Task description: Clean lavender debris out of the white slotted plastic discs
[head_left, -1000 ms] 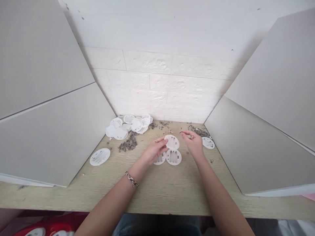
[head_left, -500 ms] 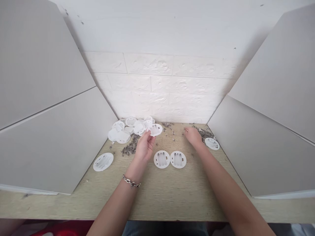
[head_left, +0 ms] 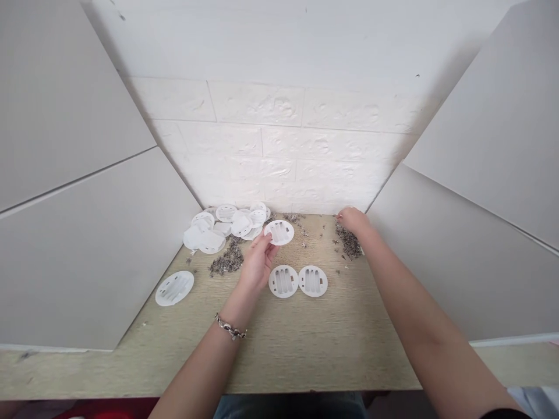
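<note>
My left hand (head_left: 257,262) grips a round white plastic battery holder (head_left: 280,232) by its left edge, thumb on top, tilted above the table. Slots run across its face. My right hand (head_left: 353,220) is at the back right with fingertips pinched together, above a pile of small metal battery contacts (head_left: 348,243). Whatever is between those fingertips is too small to make out. Nearer to me, a left flat holder (head_left: 283,281) and a right flat holder (head_left: 313,281) lie side by side, touching, each with three long slots.
White holders (head_left: 209,240) are heaped at the back left, beside another pile of metal contacts (head_left: 227,258). One single holder (head_left: 174,288) lies by the left grey panel (head_left: 87,256). A grey panel (head_left: 454,262) bounds the right side, a white brick-patterned wall (head_left: 279,145) the back.
My right hand has moved right and back, over the metal pile; its forearm now covers where a holder lay. The holder in my left hand shows its slotted face more fully. The view has shifted slightly.
</note>
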### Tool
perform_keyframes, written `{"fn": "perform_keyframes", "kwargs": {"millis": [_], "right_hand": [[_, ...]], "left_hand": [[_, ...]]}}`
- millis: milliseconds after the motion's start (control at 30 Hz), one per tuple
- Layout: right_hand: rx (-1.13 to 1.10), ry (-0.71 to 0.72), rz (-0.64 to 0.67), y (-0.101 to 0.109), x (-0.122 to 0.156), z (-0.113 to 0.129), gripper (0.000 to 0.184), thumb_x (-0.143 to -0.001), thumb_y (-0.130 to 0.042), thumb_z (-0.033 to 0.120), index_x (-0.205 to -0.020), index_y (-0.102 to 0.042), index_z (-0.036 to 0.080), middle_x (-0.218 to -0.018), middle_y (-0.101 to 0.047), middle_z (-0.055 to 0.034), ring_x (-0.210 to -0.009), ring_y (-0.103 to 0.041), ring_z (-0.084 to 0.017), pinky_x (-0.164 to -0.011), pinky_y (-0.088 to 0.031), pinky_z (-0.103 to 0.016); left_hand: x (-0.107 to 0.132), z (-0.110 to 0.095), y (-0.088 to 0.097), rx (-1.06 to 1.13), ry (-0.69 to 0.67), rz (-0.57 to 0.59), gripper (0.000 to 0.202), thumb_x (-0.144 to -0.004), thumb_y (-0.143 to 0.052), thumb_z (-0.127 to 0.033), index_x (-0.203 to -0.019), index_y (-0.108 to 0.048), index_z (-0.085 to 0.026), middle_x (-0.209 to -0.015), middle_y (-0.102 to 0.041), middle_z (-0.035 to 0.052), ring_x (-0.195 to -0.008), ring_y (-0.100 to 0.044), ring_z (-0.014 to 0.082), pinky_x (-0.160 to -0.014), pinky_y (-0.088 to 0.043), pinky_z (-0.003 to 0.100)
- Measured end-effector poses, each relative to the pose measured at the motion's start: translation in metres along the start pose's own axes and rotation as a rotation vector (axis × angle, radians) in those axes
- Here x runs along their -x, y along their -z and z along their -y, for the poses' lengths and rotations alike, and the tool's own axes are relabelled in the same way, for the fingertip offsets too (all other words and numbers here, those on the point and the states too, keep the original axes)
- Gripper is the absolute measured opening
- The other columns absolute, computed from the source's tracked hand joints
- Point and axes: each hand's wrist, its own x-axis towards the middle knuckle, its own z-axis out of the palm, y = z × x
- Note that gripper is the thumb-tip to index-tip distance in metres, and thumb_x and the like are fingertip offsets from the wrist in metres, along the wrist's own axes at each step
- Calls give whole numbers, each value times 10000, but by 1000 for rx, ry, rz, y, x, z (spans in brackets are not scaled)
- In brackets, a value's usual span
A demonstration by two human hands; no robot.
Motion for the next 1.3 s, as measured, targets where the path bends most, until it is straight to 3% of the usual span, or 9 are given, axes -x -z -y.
{"fn": "perform_keyframes", "kwargs": {"millis": [133, 300, 467, 600, 867, 1000, 1100, 1200, 1300], "right_hand": [[-8, 12, 35, -2, -1, 1, 155, -699, -499, 156, -744, -647, 157, -863, -620, -84, -776, -555, -167, -633, -370, -233], [-79, 22, -15, -3, 3, 5, 167, -707, -468, 123, -725, -633, 125, -846, -614, -101, -773, -545, -162, -635, -359, -226], [-252, 37, -89, 1, 15, 8, 258, -788, -416, 298, -843, -620, 149, -845, -616, -40, -743, -535, -107, -607, -364, -169], [-342, 15, -114, -1, 27, 7, 343, -792, -384, 363, -874, -612, 120, -791, -609, -43, -666, -518, -98, -548, -349, -165], [-184, 78, 59, -10, 28, 7, 139, -647, -592, 275, -611, -615, 142, -554, -550, -13, -510, -455, -98, -475, -267, -194], [-161, 79, -12, -2, 24, 26, 218, -758, -494, 309, -755, -634, 142, -739, -622, -72, -615, -519, -122, -529, -307, -198], [-177, 160, -29, -1, 17, 50, 243, -802, -437, 284, -883, -634, 167, -907, -629, -72, -763, -551, -128, -607, -343, -184], [-182, 232, -19, -7, 7, 73, 247, -812, -434, 254, -963, -622, 198, -1001, -610, -46, -877, -546, -124, -674, -360, -171], [-153, 244, -10, -14, -3, 91, 222, -797, -447, 221, -885, -642, 164, -930, -624, -78, -853, -558, -156, -694, -373, -199]], "left_hand": [[2, 0, 0, -23, 26, 18, 183, -731, -524, -109, -878, -619, -161, -937, -629, 14, -677, -572, 37, -566, -475, 99], [2, 1, 1, -60, 39, 51, 224, -726, -535, -131, -931, -616, -175, -982, -620, 20, -698, -571, 40, -579, -476, 98], [3, 4, 1, -89, 78, 53, 198, -727, -534, -130, -902, -620, -165, -937, -629, 23, -695, -568, 45, -582, -479, 105], [4, 6, 1, -91, 101, 67, 208, -722, -538, -127, -912, -618, -159, -930, -634, 29, -696, -569, 47, -585, -477, 103], [4, 7, -1, -64, 79, 45, 180, -718, -537, -105, -867, -628, -148, -910, -639, 39, -681, -582, 56, -585, -481, 112], [0, 0, 0, 47, -121, -66, 168, -744, -512, -102, -859, -620, -159, -967, -628, 30, -829, -591, 68, -747, -487, 146], [-5, -7, 3, 101, -237, -135, 174, -763, -496, -111, -879, -609, -176, -1009, -615, 24, -941, -567, 79, -817, -470, 162], [-7, -11, 5, 112, -259, -174, 171, -770, -488, -118, -878, -602, -184, -1041, -604, 17, -954, -559, 76, -789, -475, 142], [-8, -11, 6, 119, -236, -180, 165, -767, -492, -120, -875, -598, -185, -1042, -603, 11, -909, -571, 66, -738, -484, 126]]}}
